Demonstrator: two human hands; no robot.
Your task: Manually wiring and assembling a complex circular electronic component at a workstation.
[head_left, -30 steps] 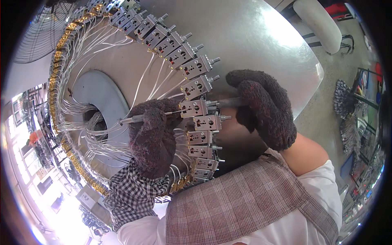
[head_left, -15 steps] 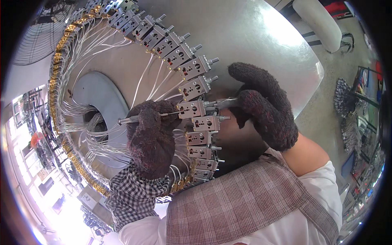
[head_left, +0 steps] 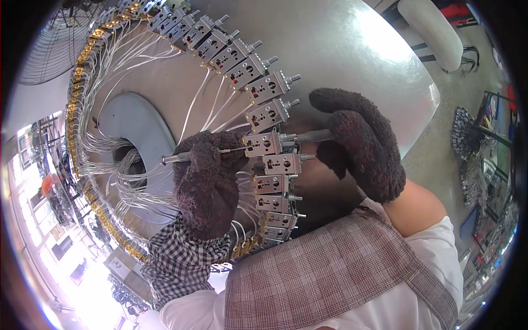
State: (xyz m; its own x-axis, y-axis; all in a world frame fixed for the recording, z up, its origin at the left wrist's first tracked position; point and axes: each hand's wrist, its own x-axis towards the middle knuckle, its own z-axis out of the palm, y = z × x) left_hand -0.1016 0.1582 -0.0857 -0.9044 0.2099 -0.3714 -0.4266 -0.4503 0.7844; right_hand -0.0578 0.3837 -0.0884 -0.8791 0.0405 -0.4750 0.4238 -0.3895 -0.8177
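Observation:
Both hands wear dark knitted gloves. My left hand (head_left: 206, 184) is closed round a slim metal screwdriver (head_left: 179, 158), whose thin shaft reaches the inner end of a small metal box with a spindle (head_left: 263, 144). That box looks like a thermostat. On its outer side, my right hand (head_left: 363, 148) is closed round a grey rod-shaped tool (head_left: 314, 136), its end at the box's spindle. The index finger stretches out above. Similar boxes (head_left: 267, 115) stand in a ring, spindles pointing outward; white wires (head_left: 201, 104) run inward from the ring.
The ring stands on a shiny metal table (head_left: 341, 49). At its middle is a grey curved plate (head_left: 146, 126) round a hole, into which many wires go. Brass-coloured fittings (head_left: 77, 104) line the far left side. A pale padded seat (head_left: 432, 36) and a shelf (head_left: 495, 132) stand right.
The boxes and both hands sit slightly farther right in view. More of the grey tool shows between my right hand and the box. Both tools stay at the same box.

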